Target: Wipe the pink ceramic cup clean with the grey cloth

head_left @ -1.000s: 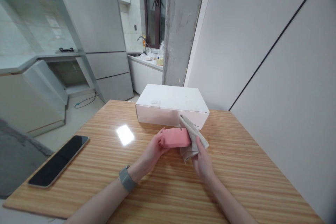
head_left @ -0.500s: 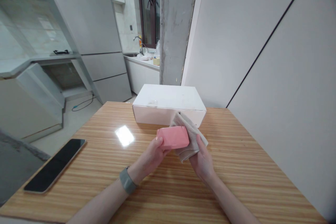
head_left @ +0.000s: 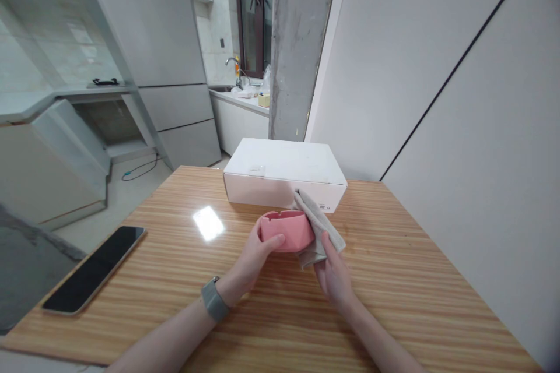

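Note:
A pink ashtray [head_left: 291, 234] with a faceted side and small notches in its rim is held above the table, its hollow partly showing. My left hand [head_left: 258, 250] is closed on its left end, thumb across the front face. My right hand [head_left: 335, 274] grips a folded grey cloth [head_left: 322, 224], which touches the ashtray's right side. Part of the cloth lies hidden behind the ashtray, as do some of my left fingers.
Behind my hands a white box [head_left: 284, 160] sits on the wooden table [head_left: 406, 285]. A dark-screened phone [head_left: 96, 271] lies near the left edge. Beyond stand a grey pillar [head_left: 297, 46], a fridge [head_left: 153, 23] and a sink counter [head_left: 240, 119]; a white wall rises at right.
My left hand has turned the ashtray so that its notched rim and hollow now face up, and the thumb has moved onto the front face. The cloth stays against its right side.

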`<state>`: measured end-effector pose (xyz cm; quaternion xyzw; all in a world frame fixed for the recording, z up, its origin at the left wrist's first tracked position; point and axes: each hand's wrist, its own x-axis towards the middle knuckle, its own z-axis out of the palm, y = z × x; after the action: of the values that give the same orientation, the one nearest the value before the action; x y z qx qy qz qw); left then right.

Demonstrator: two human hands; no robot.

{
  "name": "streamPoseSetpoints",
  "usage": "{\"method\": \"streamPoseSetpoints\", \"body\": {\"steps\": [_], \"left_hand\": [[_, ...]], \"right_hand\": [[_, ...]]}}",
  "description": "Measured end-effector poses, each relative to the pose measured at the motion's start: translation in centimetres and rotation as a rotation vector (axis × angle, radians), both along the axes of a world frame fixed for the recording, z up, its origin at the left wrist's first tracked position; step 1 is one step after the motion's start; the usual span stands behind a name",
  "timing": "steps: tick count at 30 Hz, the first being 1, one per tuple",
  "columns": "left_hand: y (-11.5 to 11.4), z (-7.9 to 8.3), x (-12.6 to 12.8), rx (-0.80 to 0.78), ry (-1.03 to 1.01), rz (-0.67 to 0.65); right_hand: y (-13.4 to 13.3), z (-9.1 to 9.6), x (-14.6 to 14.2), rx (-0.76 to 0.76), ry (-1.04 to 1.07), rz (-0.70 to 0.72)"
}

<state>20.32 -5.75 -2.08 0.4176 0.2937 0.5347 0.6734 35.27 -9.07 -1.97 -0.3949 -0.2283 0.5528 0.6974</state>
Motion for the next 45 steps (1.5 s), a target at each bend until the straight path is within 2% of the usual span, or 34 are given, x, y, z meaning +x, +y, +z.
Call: {"method": "streamPoseSetpoints", "body": {"steps": [3,6,10,13,15,23,31,34,41,45], "left_hand": [[0.0,-0.3,0.1,-0.011,0.088,0.068],[0.1,-0.5,0.5,-0.084,0.046,0.054],[0.6,-0.1,0.8,-0.193,-0.132,-0.123],[0.6,0.8,0.4,-0.183,-0.136,-0.251],[0.5,1.3,0.1,-0.171,-0.103,-0.275],[-0.1,0.9,-0.3,-0.105,-0.009,-0.101],[-0.5,1.1,0.4,-0.129,-0.185,-0.222],[-0.4,0.9,0.6,-0.128,-0.186,-0.204],[-0.4,0.3,0.3,-0.122,-0.140,-0.062],[-0.4,0.5,0.3,-0.138,-0.118,-0.019]], "right_hand": [[0.1,-0.4,-0.1,-0.029,-0.017,0.012],[0.4,-0.4,-0.1,-0.036,-0.016,-0.007],[1.0,0.0,0.5,-0.073,-0.013,-0.086],[1.4,0.3,1.3,-0.102,0.016,-0.063],[1.5,0.5,1.7,-0.103,0.048,-0.038],[1.2,1.8,1.6,-0.099,0.149,0.111],[0.7,2.1,0.9,-0.031,0.105,0.169],[0.8,1.8,1.1,-0.033,0.083,0.176],[0.6,1.6,0.7,0.006,0.067,0.172],[0.5,1.2,0.6,0.012,0.010,0.113]]}}
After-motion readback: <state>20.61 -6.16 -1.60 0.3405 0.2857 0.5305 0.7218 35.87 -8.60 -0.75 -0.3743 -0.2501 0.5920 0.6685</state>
